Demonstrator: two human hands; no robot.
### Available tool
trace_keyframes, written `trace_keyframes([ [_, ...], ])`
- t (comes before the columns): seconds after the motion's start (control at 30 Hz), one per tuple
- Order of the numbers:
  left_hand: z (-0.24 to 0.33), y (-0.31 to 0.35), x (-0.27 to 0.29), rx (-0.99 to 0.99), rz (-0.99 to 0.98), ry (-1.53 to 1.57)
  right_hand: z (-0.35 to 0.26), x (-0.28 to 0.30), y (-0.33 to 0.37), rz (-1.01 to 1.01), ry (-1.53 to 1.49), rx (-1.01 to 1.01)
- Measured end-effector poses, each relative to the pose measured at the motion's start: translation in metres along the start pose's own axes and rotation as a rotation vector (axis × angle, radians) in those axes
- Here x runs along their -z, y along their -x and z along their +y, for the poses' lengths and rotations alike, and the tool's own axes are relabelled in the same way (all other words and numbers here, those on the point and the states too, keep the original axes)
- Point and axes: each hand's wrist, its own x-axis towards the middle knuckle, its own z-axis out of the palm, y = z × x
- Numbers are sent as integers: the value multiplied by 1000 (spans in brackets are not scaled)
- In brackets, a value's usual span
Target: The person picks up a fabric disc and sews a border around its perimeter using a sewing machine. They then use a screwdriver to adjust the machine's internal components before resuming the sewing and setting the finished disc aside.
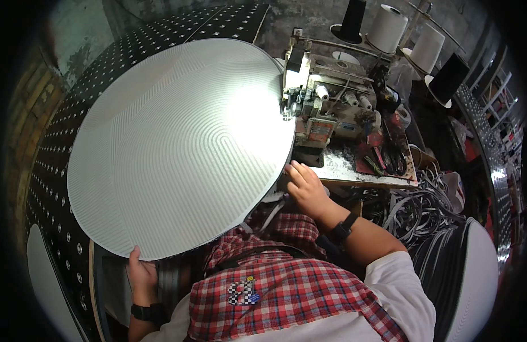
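Note:
A large oval pale-grey mat (178, 148) with stitched curving ridges lies over the table, its right rim under the head of an industrial sewing machine (337, 102). The machine's lamp throws a bright glare on the mat there. My left hand (143, 276) grips the near rim, thumb on top and the other fingers hidden beneath. Just in front of the machine, my right hand (308, 191) has its fingers bent and closed at the mat's right edge. Pale strips (269, 212) hang below that edge, over my lap.
Black and white thread cones (387, 28) stand behind the machine. Scissors (383, 159) rest on its bed. A tangled heap of grey strips (423, 205) lies at right, beside a stack of similar mats (474, 285). Another pale panel (47, 285) leans at left by the studded black tabletop (52, 165).

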Motion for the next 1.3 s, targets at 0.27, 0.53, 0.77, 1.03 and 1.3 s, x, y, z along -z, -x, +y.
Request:
trace_keyframes([
  [0.27, 11, 1, -9, -15, 52, 39, 7, -17, -7, 18, -125, 44],
  [0.53, -5, 4, 13, 59, -171, -116, -20, -2, 11, -85, -384, -52],
  [0.77, -5, 1, 7, -6, -74, -74, -41, 1, 31, -316, -472, -228],
  [1.03, -7, 8, 2, 11, -44, -112, -49, 0, 43, -493, -506, -311],
  [1.3, -7, 5, 17, 34, -97, -155, -49, -3, 51, -478, -539, -316],
])
